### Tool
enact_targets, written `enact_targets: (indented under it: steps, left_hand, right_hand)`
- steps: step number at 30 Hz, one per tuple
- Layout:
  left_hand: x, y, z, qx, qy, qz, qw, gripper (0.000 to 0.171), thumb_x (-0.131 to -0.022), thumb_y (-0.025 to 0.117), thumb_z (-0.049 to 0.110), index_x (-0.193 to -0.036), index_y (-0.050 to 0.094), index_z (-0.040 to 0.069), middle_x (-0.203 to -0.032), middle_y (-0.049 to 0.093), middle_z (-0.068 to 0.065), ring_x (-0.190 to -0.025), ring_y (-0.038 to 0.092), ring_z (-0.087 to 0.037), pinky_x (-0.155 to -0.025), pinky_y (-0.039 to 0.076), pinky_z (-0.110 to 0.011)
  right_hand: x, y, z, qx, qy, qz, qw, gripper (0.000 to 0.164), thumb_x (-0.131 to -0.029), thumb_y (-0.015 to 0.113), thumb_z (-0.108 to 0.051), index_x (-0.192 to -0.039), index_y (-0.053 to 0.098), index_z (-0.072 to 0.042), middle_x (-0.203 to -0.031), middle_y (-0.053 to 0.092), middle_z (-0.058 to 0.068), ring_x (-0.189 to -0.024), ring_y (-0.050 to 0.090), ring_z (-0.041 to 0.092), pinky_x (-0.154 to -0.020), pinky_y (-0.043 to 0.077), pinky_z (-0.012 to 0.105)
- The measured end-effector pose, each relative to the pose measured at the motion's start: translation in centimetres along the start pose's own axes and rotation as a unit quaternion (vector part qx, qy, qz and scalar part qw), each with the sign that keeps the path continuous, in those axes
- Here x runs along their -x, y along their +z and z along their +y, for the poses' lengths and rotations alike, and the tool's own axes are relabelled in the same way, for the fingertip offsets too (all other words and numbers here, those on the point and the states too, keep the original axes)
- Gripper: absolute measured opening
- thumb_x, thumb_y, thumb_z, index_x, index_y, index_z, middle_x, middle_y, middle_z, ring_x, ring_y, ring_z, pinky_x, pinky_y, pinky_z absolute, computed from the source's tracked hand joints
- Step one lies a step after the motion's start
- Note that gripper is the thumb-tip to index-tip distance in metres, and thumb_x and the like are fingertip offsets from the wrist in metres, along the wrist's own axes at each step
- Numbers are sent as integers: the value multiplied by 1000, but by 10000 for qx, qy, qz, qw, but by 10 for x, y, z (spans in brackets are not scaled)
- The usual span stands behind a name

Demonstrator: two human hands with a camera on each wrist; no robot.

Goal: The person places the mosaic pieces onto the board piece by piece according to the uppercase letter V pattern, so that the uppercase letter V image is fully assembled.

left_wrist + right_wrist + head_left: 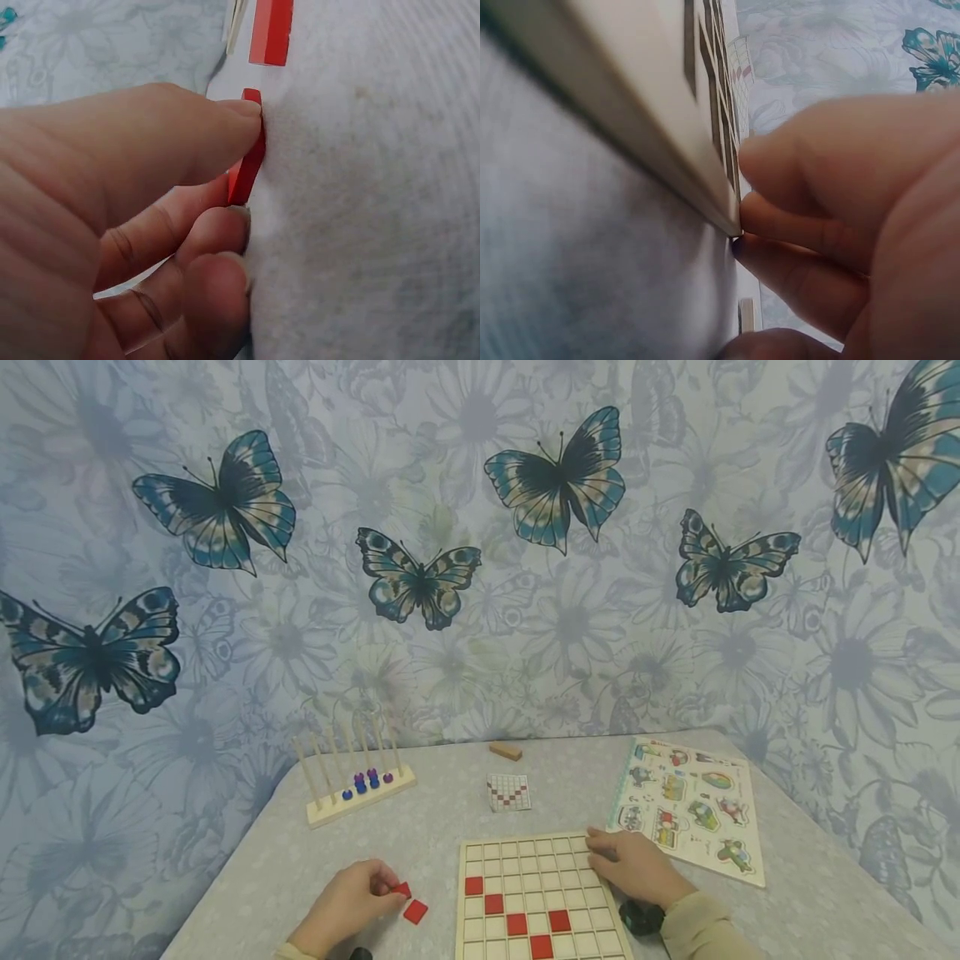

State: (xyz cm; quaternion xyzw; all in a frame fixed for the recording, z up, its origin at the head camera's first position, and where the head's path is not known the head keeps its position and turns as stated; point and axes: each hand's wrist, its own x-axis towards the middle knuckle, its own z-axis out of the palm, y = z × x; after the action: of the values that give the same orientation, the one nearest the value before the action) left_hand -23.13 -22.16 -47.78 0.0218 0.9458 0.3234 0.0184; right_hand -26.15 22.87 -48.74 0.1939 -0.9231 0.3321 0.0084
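My left hand [352, 897] pinches a red square tile [247, 176] between thumb and fingers, its lower edge close to the tabletop. Beside that hand lies a loose red tile [416, 911]. To the right is a pale wooden grid board [517, 866] with several red tiles set in a diagonal pattern, its near edge cut off by the frame. My right hand [637, 864] holds the board at its far right corner, thumb at the top face and fingers along the side. Beyond the board sits a small pattern card [508, 792] showing a grid with red squares.
A wooden peg stand [360, 797] with blue and purple beads stands at the back left. A small wooden block [506, 751] lies behind the pattern card. At the right is a picture puzzle board [690, 810]. A butterfly-patterned wall covering [480, 677] rises behind the table.
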Motion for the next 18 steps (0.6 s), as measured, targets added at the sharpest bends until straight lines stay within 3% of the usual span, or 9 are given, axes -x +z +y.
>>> enact_targets:
  steps: [12,18]
  left_hand:
    - [-2,-2,-4,111,369,20,9993,25,-84,86,28,-93,66,15,-83,63,4,-77,57,-13,-68,47,-32]
    - [0,-4,-2,71,553,-40,9984,15,-89,80,17,-94,66,15,-84,65,5,-76,58,-12,-67,47,-30]
  right_hand:
    - [-1,-2,-1,-1,8,-50,10000,38,-100,67,-26,-132,69,-6,-146,61,10,-132,57,42,-105,45,61]
    - [-1,-1,0,71,-9,-55,10000,37,-100,67,-25,-131,70,-5,-145,62,10,-132,58,42,-105,45,61]
